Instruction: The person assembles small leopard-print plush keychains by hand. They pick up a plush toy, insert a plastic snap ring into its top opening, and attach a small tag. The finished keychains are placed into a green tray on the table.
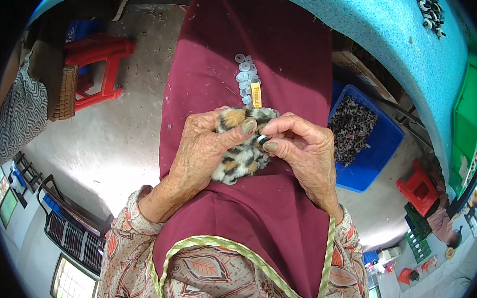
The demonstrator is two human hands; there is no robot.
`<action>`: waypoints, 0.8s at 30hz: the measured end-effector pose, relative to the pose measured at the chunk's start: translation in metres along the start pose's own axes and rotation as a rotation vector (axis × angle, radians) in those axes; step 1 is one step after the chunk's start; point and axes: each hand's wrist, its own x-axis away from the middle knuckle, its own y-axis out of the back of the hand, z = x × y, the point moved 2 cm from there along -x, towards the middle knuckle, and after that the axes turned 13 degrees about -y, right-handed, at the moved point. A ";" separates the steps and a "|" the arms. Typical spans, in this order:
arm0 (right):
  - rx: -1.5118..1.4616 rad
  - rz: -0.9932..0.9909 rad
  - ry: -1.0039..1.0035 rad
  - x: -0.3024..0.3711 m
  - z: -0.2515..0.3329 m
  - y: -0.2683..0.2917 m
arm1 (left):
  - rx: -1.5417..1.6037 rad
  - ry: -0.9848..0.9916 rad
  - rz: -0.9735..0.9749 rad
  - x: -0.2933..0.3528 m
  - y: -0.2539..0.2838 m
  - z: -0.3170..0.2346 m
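Over the maroon apron [206, 63], the left hand [202, 141] grips a spotted fur piece [243, 160], likely light, squashy, best held by its edge; at its right, the right hand [304, 145] pinches a disc [262, 140], probably slippery.

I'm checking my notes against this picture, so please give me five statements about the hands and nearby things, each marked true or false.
1. The left hand holds the spotted fur piece, with the right hand at its right side. True.
2. The right hand's fingers are spread wide and empty. False: its thumb and forefinger pinch a small black-and-white piece.
3. Whitish plastic discs lie on the maroon apron. True.
4. A blue bin contains many black-and-white bits. True.
5. The bin stands left of the apron. False: it is on the right.
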 end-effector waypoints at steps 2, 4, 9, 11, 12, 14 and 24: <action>0.003 -0.028 -0.023 0.001 0.002 -0.001 | -0.036 -0.033 0.021 0.000 0.001 0.000; 0.086 -0.074 -0.003 0.001 0.002 -0.001 | -0.222 -0.162 0.104 0.003 0.007 -0.001; 0.260 -0.148 0.044 0.002 0.003 -0.004 | -0.580 -0.422 0.115 0.015 -0.001 -0.008; 0.269 -0.138 0.001 0.005 0.006 -0.007 | -0.651 -0.562 0.117 0.016 -0.003 -0.006; 0.204 -0.140 -0.013 0.006 0.004 -0.008 | -0.689 -0.600 0.124 0.016 -0.003 -0.006; 0.072 -0.143 -0.040 0.007 -0.001 -0.010 | -0.720 -0.653 0.144 0.014 -0.004 -0.006; 0.383 0.124 0.251 0.008 0.039 0.009 | -0.660 -0.780 0.265 0.021 0.009 -0.004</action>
